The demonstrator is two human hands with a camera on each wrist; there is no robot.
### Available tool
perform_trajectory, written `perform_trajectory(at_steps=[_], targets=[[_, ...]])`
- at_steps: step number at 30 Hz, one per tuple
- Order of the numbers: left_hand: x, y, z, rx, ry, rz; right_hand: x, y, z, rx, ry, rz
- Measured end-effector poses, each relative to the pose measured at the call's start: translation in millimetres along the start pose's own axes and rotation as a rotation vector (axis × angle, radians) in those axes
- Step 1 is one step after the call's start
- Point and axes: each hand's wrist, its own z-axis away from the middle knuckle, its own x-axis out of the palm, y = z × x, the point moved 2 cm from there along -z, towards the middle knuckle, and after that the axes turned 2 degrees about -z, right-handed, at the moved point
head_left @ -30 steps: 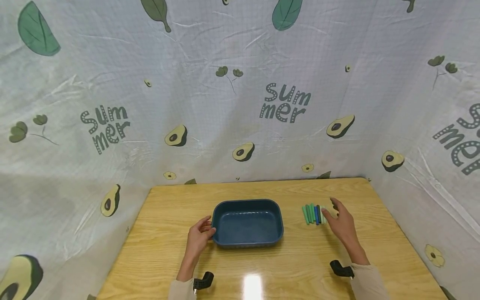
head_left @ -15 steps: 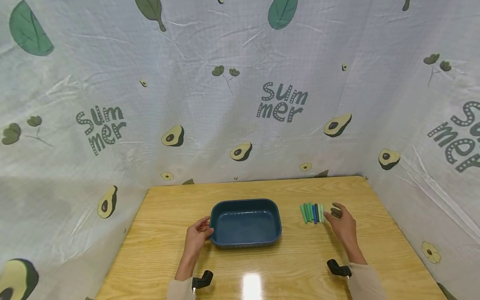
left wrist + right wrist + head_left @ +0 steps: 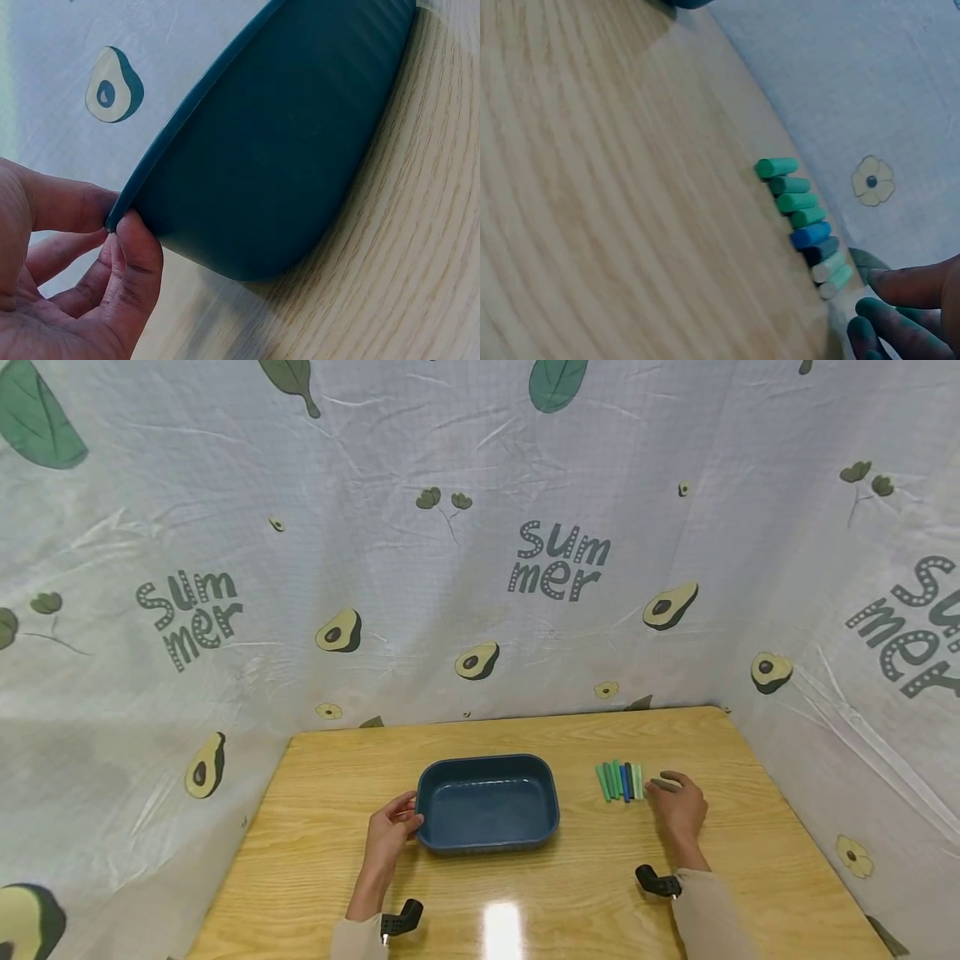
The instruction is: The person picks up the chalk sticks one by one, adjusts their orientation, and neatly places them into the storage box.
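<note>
A dark blue rectangular tray (image 3: 487,814) lies on the table. At its left end my left hand (image 3: 387,835) pinches the rim between thumb and fingers, seen close up in the left wrist view on the tray's outer wall (image 3: 262,150). To the tray's right is a row of several chalk sticks: green ones (image 3: 603,782), a blue one (image 3: 625,784), a dark one and pale green ones (image 3: 638,782). Just right of the pale end hovers my right hand (image 3: 680,810), fingers loosely bent, apart from the sticks. Dark stains mark its fingertips (image 3: 862,328) in the right wrist view.
The wooden table (image 3: 570,893) has a bright light reflection near its front. A pale cloth (image 3: 420,577) printed with avocados and lettering hangs behind and at both sides. A black wrist camera (image 3: 658,882) sits on each wrist.
My right hand has drawn back from the pale chalk sticks, turned, and brought its fingers closer to the thumb. My left hand stays at the tray's rim. The head view has shifted slightly.
</note>
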Motion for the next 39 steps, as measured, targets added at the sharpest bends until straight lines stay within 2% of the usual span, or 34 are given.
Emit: perform_trajectory(at_steps=[4, 14, 23, 33, 39], targets=[[-0.9, -0.6, -0.4, -0.005, -0.003, 0.004, 7, 2, 1, 0.042, 0.042, -0.004], [0.3, -1.6, -2.7, -0.007, -0.011, 0.017, 22, 4, 0, 0.013, 0.157, 0.049], [-0.8, -1.2, -2.0, -0.005, -0.009, 0.014, 28, 1, 3, 0.002, 0.176, 0.031], [-0.9, -1.2, -2.0, 0.003, 0.002, 0.016, 35, -6, 3, 0.057, 0.163, 0.05], [-0.7, -2.6, -1.3, 0.001, 0.009, 0.018, 35, -4, 1, 0.089, 0.176, 0.098]])
